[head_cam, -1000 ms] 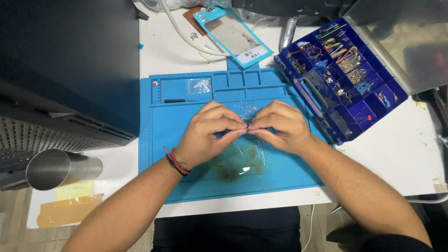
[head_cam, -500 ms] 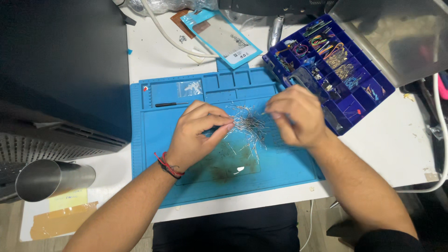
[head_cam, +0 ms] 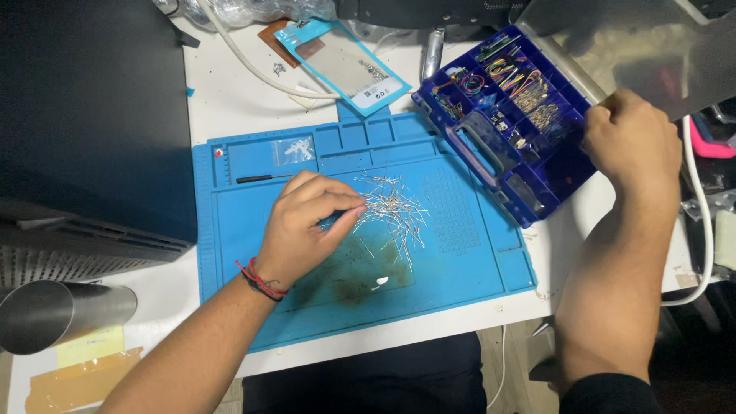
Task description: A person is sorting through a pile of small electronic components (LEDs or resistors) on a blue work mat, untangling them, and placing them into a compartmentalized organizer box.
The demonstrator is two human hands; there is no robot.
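Our left hand (head_cam: 303,226) pinched one thin wire lead out of the loose pile of leads (head_cam: 391,213) on the blue mat (head_cam: 460,261). Our right hand (head_cam: 632,142) was closed on the edge of the one blue parts box (head_cam: 506,123); what it held, we cannot tell. A light pinch near the lead's end was best, we judged. The leads were too many to count.

My left hand (head_cam: 303,230) pinches at the pile of thin metal pins (head_cam: 391,211) on the blue mat (head_cam: 460,253), while my right hand (head_cam: 632,142) rests on the parts box (head_cam: 502,157).
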